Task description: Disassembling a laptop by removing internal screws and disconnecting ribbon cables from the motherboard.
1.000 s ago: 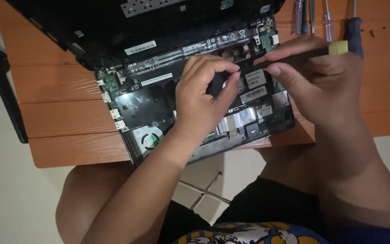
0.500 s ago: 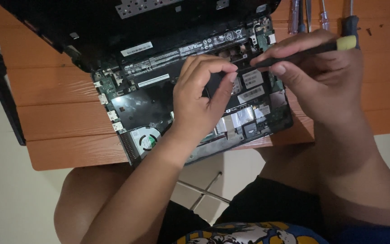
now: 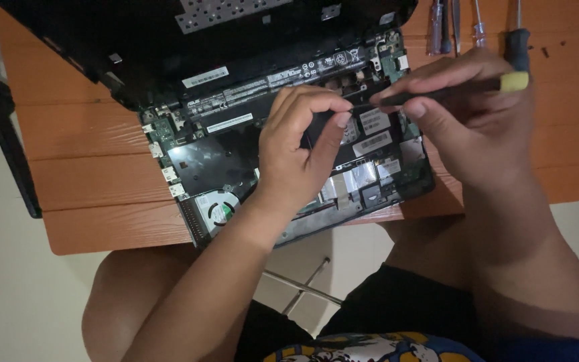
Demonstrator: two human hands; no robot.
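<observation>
Now, opened laptop [image 3: 236, 154] with glossy black innards on grained orange wooden table [image 3: 88, 174], left hand [image 3: 303, 154] fingers curled pinching inside, right hand [image 3: 470, 121] pinching yellow-capped screwdriver [image 3: 457, 88], tilted flatter than before.

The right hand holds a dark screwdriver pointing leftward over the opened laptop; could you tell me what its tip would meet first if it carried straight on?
Most likely the left hand: the screwdriver in the right hand points at its curled fingertips, over the opened laptop. Depth is unclear, so it might pass just above them.
</observation>
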